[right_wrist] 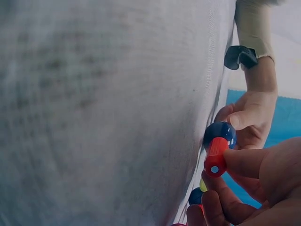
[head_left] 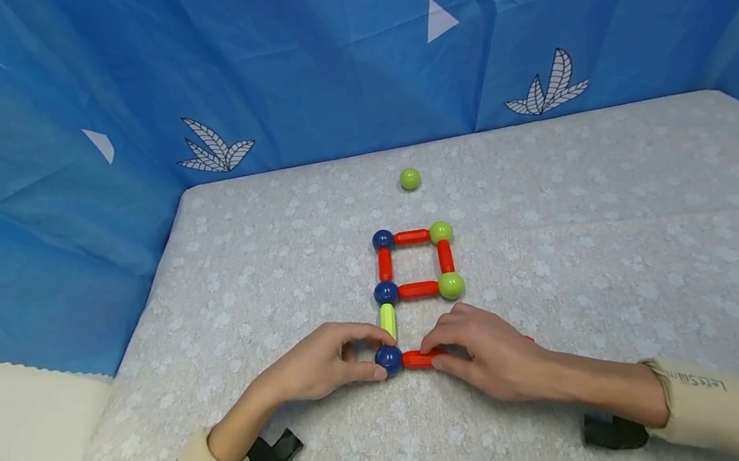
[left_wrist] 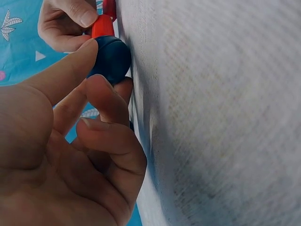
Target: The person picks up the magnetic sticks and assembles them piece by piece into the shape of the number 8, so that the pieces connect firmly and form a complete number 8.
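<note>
My left hand (head_left: pixel 318 363) pinches a blue ball (head_left: pixel 389 359) between thumb and fingers at the near end of a ball-and-rod shape on the table. From the right, my right hand (head_left: pixel 479 350) grips a red rod (head_left: pixel 416 359), whose left end meets that ball. In the right wrist view the rod's other end shows a round silvery tip beside the thumb. A yellow-green rod (head_left: pixel 388 321) runs from the held ball up to another blue ball (head_left: pixel 387 292). Beyond it, red rods (head_left: pixel 412 237) join two blue and two green balls (head_left: pixel 451 285) in a square.
A loose green ball (head_left: pixel 410 179) sits behind the square. Part of a red piece (head_left: pixel 530 338) shows past my right hand, mostly hidden. Pale patterned cloth (head_left: pixel 636 261) covers the table, and a blue curtain (head_left: pixel 341 49) hangs along its back edge.
</note>
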`<state>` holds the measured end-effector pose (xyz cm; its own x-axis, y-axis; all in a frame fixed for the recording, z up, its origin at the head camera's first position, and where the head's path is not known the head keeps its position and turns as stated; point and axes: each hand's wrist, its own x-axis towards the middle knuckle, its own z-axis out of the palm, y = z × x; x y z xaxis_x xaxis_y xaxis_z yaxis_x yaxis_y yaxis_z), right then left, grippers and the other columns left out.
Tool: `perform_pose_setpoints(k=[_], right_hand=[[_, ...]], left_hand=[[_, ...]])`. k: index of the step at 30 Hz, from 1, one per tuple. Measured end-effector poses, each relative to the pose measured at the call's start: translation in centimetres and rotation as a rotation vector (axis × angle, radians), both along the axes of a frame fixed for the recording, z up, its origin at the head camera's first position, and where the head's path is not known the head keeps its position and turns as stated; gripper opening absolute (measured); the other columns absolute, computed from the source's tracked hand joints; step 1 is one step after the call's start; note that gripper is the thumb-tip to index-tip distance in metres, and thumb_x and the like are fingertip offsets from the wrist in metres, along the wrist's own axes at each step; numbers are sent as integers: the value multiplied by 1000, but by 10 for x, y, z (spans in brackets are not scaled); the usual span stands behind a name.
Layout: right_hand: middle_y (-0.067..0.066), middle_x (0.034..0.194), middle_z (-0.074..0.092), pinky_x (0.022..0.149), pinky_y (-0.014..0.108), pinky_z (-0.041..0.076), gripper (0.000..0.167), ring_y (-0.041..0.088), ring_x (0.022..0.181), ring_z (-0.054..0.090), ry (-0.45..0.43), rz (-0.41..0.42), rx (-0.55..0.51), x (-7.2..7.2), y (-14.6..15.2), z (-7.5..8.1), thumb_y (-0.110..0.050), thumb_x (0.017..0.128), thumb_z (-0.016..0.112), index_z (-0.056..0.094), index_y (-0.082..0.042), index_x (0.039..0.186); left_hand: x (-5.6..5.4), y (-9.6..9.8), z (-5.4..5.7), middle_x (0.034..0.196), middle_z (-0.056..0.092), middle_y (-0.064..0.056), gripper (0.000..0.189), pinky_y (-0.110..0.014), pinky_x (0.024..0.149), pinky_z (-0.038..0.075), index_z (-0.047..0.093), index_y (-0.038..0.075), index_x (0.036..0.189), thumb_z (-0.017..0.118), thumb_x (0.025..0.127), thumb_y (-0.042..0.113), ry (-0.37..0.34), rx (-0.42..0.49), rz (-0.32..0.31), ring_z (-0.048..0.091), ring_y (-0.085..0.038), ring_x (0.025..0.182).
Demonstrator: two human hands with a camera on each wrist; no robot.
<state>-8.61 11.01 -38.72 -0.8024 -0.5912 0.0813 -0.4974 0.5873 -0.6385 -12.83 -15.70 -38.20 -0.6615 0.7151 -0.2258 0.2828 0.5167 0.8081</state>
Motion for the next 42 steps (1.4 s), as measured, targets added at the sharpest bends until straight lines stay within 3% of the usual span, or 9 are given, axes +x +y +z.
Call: perform_pose_setpoints(k=[21, 28, 35, 42], right_hand=[[-19, 93, 64, 75, 31, 46, 17, 9, 89, 51, -1, -21, 8, -1, 0, 0, -13, 89, 74, 75, -21, 104], [-15, 95, 66, 75, 31, 47, 16, 12, 89, 53, 23, -30, -27, -7, 5, 7, -16, 89, 75, 74, -16, 105], [-6, 99, 66, 76, 42, 48, 19, 22, 94, 56, 57, -105, -93, -35, 13, 29, -14, 92, 71, 73, -10, 111], [8, 106, 68, 87, 48, 45, 27, 29, 102, 56, 54, -208, -94, -95, 21, 49, -14, 94, 68, 68, -5, 120]], left_hand=[[0, 0, 0, 75, 58, 4, 31, -24, 53, 38, 69, 22, 119, 76, 89, 26, 14, 20, -14, 45, -7, 53], [0, -1, -1, 80, 61, 6, 32, -24, 53, 40, 68, 26, 121, 75, 90, 27, 12, 4, -6, 45, -5, 53], [0, -2, 0, 74, 59, 5, 32, -24, 52, 39, 68, 24, 122, 75, 90, 28, -3, 8, -12, 44, -7, 52], [-1, -1, -1, 68, 55, 7, 33, -23, 52, 38, 67, 24, 123, 74, 91, 27, -14, 7, -12, 43, -6, 52]])
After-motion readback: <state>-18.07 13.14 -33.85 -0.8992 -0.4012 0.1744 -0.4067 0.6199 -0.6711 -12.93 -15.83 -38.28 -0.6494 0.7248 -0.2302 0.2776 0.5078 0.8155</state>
